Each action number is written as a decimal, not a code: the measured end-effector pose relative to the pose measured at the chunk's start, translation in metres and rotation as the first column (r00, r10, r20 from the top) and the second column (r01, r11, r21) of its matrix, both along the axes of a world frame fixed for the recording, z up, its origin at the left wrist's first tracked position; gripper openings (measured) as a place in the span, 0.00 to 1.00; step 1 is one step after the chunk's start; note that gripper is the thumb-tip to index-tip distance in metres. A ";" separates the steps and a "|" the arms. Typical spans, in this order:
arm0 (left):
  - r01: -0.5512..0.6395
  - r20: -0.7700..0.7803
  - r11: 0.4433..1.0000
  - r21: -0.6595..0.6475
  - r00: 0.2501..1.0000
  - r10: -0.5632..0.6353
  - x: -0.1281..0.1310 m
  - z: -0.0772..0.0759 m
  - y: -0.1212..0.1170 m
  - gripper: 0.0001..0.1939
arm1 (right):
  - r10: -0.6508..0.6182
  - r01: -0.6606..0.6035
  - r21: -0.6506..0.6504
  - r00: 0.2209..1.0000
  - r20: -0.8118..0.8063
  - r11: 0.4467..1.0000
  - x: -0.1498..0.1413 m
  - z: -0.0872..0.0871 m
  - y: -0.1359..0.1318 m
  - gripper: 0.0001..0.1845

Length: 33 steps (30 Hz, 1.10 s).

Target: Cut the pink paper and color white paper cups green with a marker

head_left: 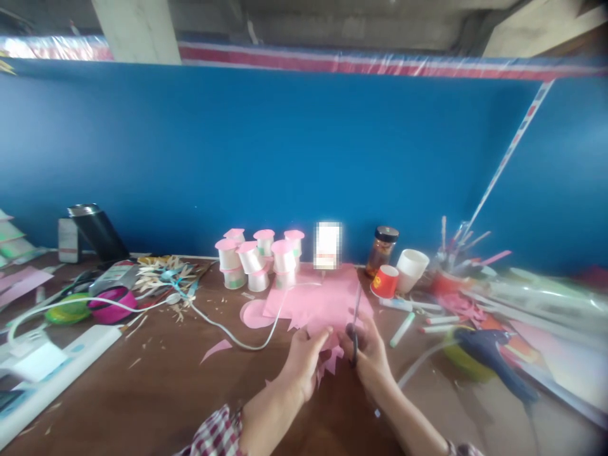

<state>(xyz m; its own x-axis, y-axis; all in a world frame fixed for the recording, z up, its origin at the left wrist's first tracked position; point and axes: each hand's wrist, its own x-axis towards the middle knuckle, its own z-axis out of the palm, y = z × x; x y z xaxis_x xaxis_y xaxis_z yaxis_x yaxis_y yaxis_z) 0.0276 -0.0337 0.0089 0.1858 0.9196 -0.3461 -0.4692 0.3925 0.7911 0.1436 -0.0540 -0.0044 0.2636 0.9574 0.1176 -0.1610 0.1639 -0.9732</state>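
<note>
My left hand (304, 358) is closed on a piece of pink paper (327, 326), with the thumb lying on top of it. In my right hand (373, 354) is a pair of scissors (354, 332), fingers in the dark handles and blades pointing away from me. The scissors are just right of the held paper; whether the blades touch it I cannot tell. Under and behind both hands lie larger pink sheets (346, 278), a rounded pink cutout (255, 314) and jagged pink scraps (331, 362).
Paper cups with pink tops (285, 256) stand stacked behind the paper. Further right are a dark-lidded jar (384, 250), a red cup (386, 282), a white cup (412, 269) and a glue gun (498, 354). A white cable (232, 339) crosses from the power strip (71, 367).
</note>
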 end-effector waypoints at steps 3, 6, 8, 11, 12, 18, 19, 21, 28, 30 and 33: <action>0.006 0.062 1.000 -0.016 0.998 -0.005 -0.001 -0.006 0.001 0.15 | 0.009 -0.009 -0.001 1.000 -0.021 1.000 -0.002 -0.001 0.000 0.34; 0.060 0.208 0.998 0.011 0.976 -0.061 -0.001 -0.013 0.001 0.15 | 0.022 -0.022 -0.013 0.999 -0.034 1.000 -0.003 -0.006 0.000 0.35; 0.071 0.256 0.997 0.037 0.964 -0.078 -0.002 -0.016 0.000 0.16 | 0.041 -0.042 -0.015 0.999 -0.035 0.999 -0.003 -0.009 0.001 0.36; 0.069 0.272 0.997 0.044 0.959 -0.078 -0.005 -0.016 0.000 0.16 | 0.054 -0.054 -0.010 0.998 -0.019 0.998 -0.004 -0.011 0.001 0.35; 0.078 0.272 0.996 0.048 0.958 -0.088 -0.006 -0.015 0.000 0.16 | 0.054 -0.054 -0.010 0.999 -0.008 0.999 -0.004 -0.011 0.001 0.35; 0.160 0.223 0.983 0.094 0.959 -0.177 -0.013 -0.012 0.003 0.17 | 0.039 -0.039 -0.005 0.997 0.070 0.999 -0.003 -0.009 -0.001 0.35; 0.156 0.194 0.983 0.098 0.966 -0.172 -0.013 -0.013 0.003 0.18 | 0.035 -0.035 -0.003 0.996 0.083 0.999 -0.002 -0.010 -0.001 0.35; 0.131 0.126 0.985 0.110 0.981 -0.145 -0.013 -0.016 0.004 0.19 | 0.030 -0.031 0.008 0.993 0.116 0.999 -0.001 -0.012 0.000 0.34; 0.096 0.025 0.985 0.146 0.995 -0.101 -0.012 -0.027 0.008 0.21 | 0.029 -0.035 0.028 0.983 0.182 0.999 0.000 -0.018 0.000 0.32; 0.100 0.027 0.984 0.147 0.994 -0.105 -0.012 -0.027 0.009 0.21 | 0.010 -0.015 0.028 0.981 0.194 0.999 0.001 -0.018 0.000 0.32; 0.085 0.071 0.984 0.157 0.993 -0.097 -0.013 -0.026 0.009 0.19 | -0.011 0.005 0.028 0.981 0.194 1.000 0.002 -0.018 0.000 0.33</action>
<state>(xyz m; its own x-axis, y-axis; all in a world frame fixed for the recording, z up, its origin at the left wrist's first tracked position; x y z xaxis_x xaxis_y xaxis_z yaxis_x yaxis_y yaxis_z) 0.0151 -0.0247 -0.0170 0.2921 0.9387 -0.1831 -0.5001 0.3131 0.8074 0.1452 -0.0537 -0.0225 0.2407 0.9511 0.1935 0.0318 0.1915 -0.9810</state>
